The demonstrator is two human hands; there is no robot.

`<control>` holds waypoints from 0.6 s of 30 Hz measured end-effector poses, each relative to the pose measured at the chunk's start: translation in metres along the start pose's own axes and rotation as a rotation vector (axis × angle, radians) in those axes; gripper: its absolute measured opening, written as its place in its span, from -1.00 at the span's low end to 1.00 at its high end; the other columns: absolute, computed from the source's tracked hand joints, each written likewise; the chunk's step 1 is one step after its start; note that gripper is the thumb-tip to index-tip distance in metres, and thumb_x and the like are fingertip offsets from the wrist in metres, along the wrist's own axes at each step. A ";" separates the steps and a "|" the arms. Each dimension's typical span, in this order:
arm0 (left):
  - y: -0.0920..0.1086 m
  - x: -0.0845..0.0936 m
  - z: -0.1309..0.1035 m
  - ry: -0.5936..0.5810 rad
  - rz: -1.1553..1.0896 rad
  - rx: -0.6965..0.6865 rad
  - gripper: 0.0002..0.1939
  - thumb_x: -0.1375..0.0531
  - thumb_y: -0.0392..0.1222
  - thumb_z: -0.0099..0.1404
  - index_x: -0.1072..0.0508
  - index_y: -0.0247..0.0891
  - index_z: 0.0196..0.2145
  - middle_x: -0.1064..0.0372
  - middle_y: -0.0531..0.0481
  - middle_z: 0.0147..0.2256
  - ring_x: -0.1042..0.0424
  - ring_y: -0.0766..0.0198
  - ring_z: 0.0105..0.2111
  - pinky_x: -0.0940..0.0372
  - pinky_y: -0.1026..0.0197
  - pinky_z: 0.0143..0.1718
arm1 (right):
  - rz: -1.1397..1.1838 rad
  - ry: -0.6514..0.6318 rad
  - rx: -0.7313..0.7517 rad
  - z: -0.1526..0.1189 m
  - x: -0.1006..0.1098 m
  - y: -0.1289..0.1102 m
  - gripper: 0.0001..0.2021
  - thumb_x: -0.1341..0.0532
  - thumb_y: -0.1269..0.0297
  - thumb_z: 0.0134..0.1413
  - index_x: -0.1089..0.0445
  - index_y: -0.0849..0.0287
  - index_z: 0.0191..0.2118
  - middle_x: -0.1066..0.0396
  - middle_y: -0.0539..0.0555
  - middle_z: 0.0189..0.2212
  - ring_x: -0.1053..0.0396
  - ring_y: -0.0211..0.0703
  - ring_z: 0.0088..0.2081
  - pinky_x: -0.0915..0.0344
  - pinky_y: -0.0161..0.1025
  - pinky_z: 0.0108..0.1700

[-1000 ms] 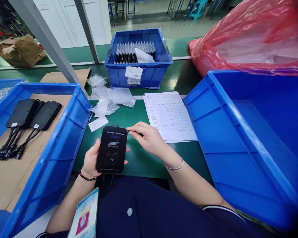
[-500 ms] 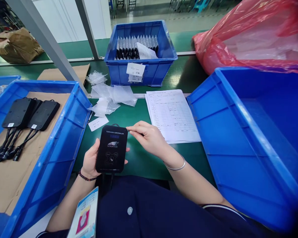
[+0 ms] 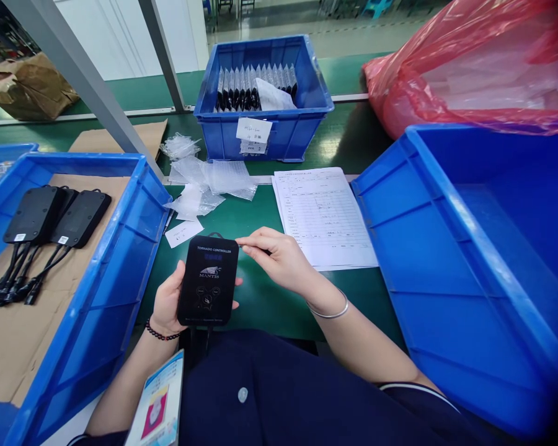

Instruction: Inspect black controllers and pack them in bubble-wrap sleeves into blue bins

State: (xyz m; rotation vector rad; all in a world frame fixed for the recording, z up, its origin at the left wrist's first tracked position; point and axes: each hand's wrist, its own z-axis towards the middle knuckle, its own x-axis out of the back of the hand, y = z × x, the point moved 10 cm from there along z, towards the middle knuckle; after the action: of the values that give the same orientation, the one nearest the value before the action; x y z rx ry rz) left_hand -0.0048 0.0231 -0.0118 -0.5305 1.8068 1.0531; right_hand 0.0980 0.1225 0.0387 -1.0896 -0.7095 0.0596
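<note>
A flat black controller (image 3: 208, 280) with white "TORNADO CONTROLLER" and "MANTIS" lettering is gripped in my left hand (image 3: 168, 302), face up and with its cable end toward me. My left thumb lies along its left edge, and fingertips show past the right edge. Thumb and forefinger of my right hand (image 3: 279, 259) are pinched at the controller's upper right corner. Something thin and dark shows between those fingers, too small to make out. Several similar black controllers (image 3: 80, 218) with cables lie face down in the blue bin (image 3: 142, 204) on the left.
Crumpled clear bags (image 3: 198, 186) and a small white label (image 3: 184, 232) lie beyond my hands. Printed sheets (image 3: 323, 217) lie to the right, beside a large blue bin (image 3: 446, 279). Behind stand a blue crate (image 3: 260, 133) of bagged items and a red plastic bag (image 3: 395, 93).
Hardly anything differs. The controller in my left hand has shifted very slightly left, while my right hand keeps its pinch at the same corner.
</note>
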 end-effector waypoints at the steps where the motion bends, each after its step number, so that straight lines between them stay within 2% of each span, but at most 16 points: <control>1: 0.000 0.000 0.000 0.001 -0.002 0.001 -0.24 0.25 0.23 0.36 0.16 -0.34 0.33 -0.22 -0.45 0.13 -0.35 -0.23 0.03 -0.09 -0.23 0.08 | -0.001 0.001 0.000 0.000 0.000 0.000 -0.76 -0.13 0.36 0.21 -0.49 0.03 -0.09 -0.44 0.03 -0.30 -0.39 -0.22 -0.26 -0.33 -0.23 -0.25; 12: 0.003 -0.002 0.001 0.044 -0.016 -0.007 -0.23 0.21 0.21 0.37 0.19 -0.38 0.33 -0.25 -0.46 0.10 -0.31 -0.21 0.07 -0.16 -0.22 0.05 | -0.075 0.028 0.016 0.000 0.003 -0.007 -0.76 -0.13 0.39 0.22 -0.49 0.08 -0.08 -0.44 0.03 -0.28 -0.39 -0.25 -0.27 -0.33 -0.27 -0.27; 18: 0.006 -0.003 0.002 0.062 -0.036 -0.024 -0.30 0.20 0.19 0.38 -0.06 -0.37 0.26 -0.26 -0.42 0.10 -0.26 -0.21 0.11 -0.19 -0.22 0.03 | -0.090 0.032 0.022 0.001 0.004 -0.008 -0.76 -0.13 0.39 0.21 -0.49 0.11 -0.08 -0.44 0.04 -0.28 -0.39 -0.25 -0.28 -0.32 -0.26 -0.27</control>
State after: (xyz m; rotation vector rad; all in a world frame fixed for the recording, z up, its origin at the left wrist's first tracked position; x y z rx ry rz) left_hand -0.0067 0.0275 -0.0071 -0.6143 1.8335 1.0448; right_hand 0.0980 0.1211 0.0473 -1.0341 -0.7272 -0.0270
